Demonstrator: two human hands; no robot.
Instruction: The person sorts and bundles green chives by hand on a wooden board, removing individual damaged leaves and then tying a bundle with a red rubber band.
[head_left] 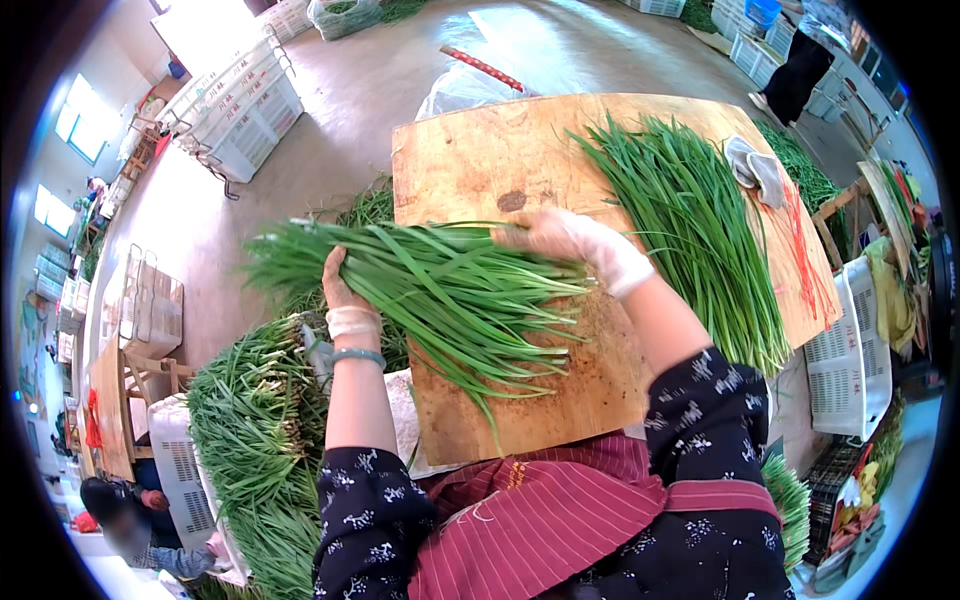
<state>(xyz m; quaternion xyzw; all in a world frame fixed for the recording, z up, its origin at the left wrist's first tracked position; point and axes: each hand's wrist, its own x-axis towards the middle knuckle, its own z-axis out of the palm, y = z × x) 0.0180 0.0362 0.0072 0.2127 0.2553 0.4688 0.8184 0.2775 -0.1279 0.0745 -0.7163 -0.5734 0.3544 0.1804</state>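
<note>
A loose bunch of garlic chives [455, 285] lies slantwise over the left part of a wooden board [470, 150], pale stem ends to the right. Its leafy tips stick out past the board's left edge. My left hand [343, 285] is closed around the leafy part, fingers partly hidden under the leaves. At the stem end, my right hand [560, 240], in a pale glove, is over the bunch's far side; its fingers are smeared by motion. A second, larger pile of garlic chives [685, 240] rests on the right side of the board.
A grey glove [755, 170] and red ties [803, 255] lie at the board's right edge. Stacked chives [250, 420] fill a white crate at my left. White crates [240, 110] stand far left, another crate [850, 350] at right. A person [130, 520] is lower left.
</note>
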